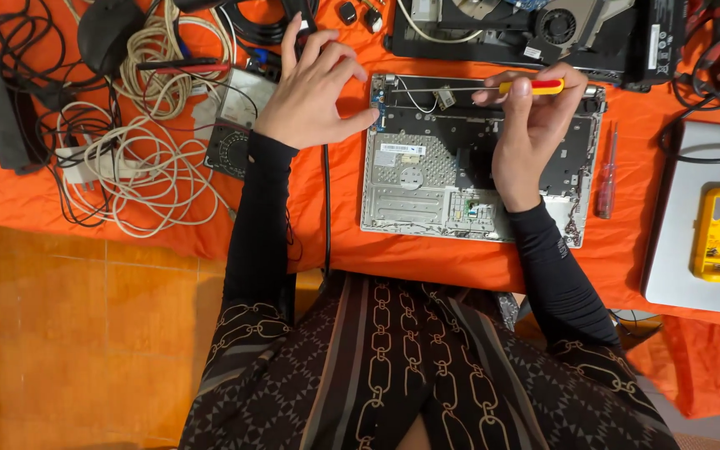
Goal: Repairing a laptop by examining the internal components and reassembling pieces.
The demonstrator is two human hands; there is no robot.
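Both hands are working over an opened laptop base lying on the orange cloth. Right hand is gripping a yellow-and-red screwdriver, shaft lying across the base's top edge. Left hand is resting unclenched, thumb seemingly touching the base's left corner.

The scene was brightly and evenly lit from overhead, with saturated colour on the orange cloth. Shadows were soft and short beneath the hands. No strong glare showed. Focus was sharp centrally; the wide lens bent lines slightly toward the edges.
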